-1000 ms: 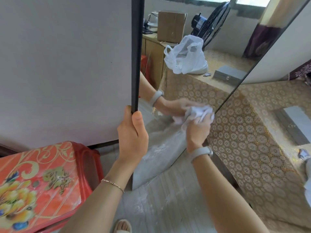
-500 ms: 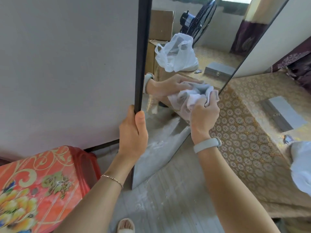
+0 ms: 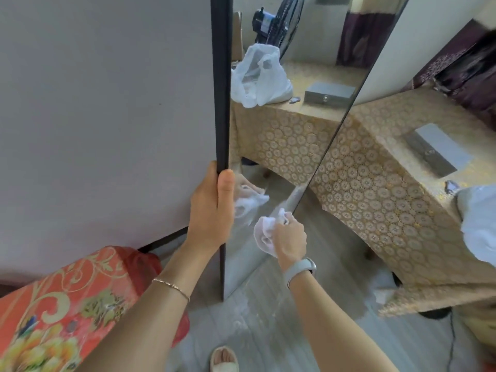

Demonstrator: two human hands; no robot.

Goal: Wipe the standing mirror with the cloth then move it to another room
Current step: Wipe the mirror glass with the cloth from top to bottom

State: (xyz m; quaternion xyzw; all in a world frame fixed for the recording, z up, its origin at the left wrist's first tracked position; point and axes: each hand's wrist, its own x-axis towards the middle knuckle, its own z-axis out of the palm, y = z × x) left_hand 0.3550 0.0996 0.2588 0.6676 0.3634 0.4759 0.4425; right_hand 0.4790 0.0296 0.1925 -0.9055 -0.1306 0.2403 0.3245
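The standing mirror (image 3: pixel 295 63) rises from the floor in the middle of the view, with a black frame along its left edge. My left hand (image 3: pixel 212 208) grips that black edge at about mid height, thumb on the glass side. A crumpled white cloth (image 3: pixel 264 232) is bunched in my right hand (image 3: pixel 290 237), which presses it against the lower part of the glass. The glass reflects the cloth, the hand, a white bag and a fan.
A red floral plastic stool (image 3: pixel 61 310) stands at the lower left against the wall. To the right is a table under a gold patterned cloth (image 3: pixel 375 200), bearing a grey metal box (image 3: pixel 434 151) and a white plastic bag (image 3: pixel 480 216). My sandalled foot (image 3: pixel 224 359) is below.
My right hand with the cloth has moved down the glass, from beside the mirror's right edge to its lower part. The left hand keeps its grip on the frame.
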